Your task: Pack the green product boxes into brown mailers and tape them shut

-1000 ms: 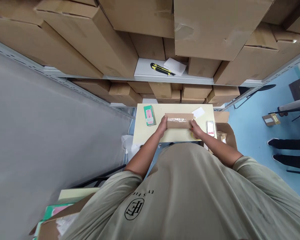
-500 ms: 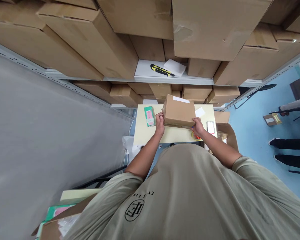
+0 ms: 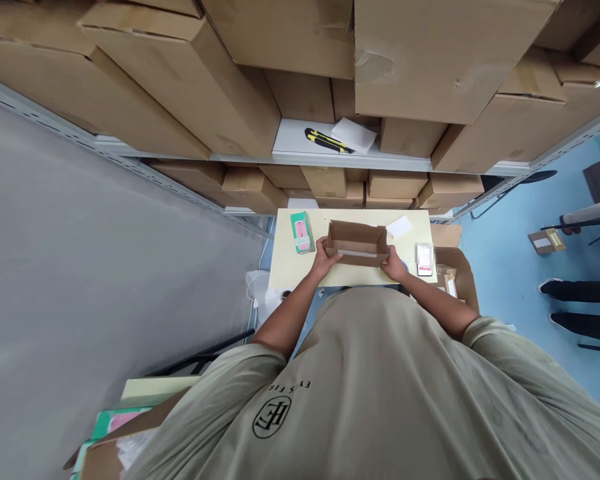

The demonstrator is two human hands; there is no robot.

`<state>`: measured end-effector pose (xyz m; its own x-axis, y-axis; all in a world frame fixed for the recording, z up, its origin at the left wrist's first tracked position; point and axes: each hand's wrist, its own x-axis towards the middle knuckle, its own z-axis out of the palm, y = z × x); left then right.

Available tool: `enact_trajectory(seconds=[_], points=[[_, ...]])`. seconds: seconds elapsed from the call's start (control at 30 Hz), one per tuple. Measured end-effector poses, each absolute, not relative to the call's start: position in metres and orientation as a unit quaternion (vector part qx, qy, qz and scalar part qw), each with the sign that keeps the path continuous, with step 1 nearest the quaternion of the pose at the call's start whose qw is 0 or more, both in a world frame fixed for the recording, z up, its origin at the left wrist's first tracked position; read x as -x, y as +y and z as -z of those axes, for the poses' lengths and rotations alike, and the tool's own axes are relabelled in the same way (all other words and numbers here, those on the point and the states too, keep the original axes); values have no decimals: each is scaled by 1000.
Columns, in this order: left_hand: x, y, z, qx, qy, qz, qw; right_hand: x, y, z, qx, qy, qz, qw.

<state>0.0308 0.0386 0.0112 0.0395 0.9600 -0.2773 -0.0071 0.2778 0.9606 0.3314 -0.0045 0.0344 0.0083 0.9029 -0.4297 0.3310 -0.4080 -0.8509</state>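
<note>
A small brown cardboard box point(image 3: 357, 242) rests on the pale yellow table point(image 3: 290, 267), its open side turned up and a white strip showing on its near wall. My left hand point(image 3: 324, 257) grips the box's left end and my right hand point(image 3: 394, 263) grips its right end, fingers curled on the cardboard. A green and pink packaged item point(image 3: 301, 232) lies just left of my left hand. To the right of the box lie a white slip of paper point(image 3: 399, 227) and a small white and red item point(image 3: 423, 259).
Large cardboard boxes point(image 3: 220, 93) fill the metal shelves behind the table. A yellow and black utility knife point(image 3: 327, 141) and a white pad lie on one shelf. An open carton point(image 3: 455, 267) stands at the table's right. Another person's legs point(image 3: 580, 293) are at the far right on the blue floor.
The box was lying taped side up, then was lifted and turned over; now it is back down on the table with its open side up. Both hands stayed on its ends.
</note>
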Motion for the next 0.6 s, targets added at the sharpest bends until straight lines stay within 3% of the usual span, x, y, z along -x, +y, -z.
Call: enact_trajectory(seconds=[0.2, 0.6], points=[[-36, 21, 14, -380, 584, -378, 609, -337, -5, -20, 688, -444, -533, 215], [-44, 23, 19, -311, 636, -347, 615, -355, -8, -13, 634, -347, -627, 292]])
